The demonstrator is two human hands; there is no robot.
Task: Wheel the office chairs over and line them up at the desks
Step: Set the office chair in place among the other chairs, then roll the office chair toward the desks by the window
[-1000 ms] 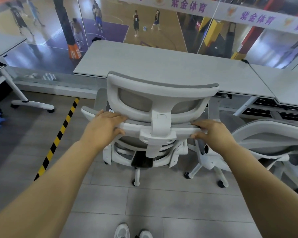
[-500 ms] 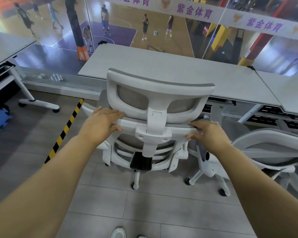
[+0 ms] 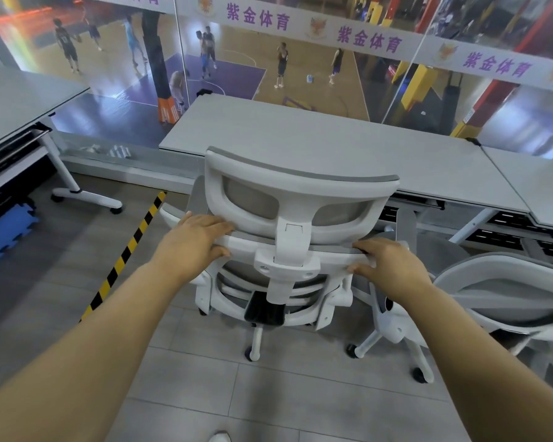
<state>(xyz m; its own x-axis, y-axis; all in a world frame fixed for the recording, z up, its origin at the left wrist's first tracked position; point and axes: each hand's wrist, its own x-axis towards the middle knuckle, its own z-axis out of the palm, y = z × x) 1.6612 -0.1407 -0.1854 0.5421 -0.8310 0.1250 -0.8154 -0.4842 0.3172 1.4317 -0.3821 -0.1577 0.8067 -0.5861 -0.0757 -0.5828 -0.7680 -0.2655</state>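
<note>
The office chair (image 3: 288,237) was gripped along the top rail of its backrest by both hands, the left hand (image 3: 193,242) and the right hand (image 3: 388,266) each curled shut around it. It stood just ahead of the hands, headrest up against the desk (image 3: 316,145) edge. Squaring it and pushing it in seemed the step in hand. A second chair (image 3: 492,298) crowded close beside the right hand.

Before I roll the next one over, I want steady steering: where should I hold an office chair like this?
Take the chair from behind, by the top bar of its backrest, one hand each side of the headrest post, as the left hand and right hand do. The bar is wide and level, and the back faces you.
</note>
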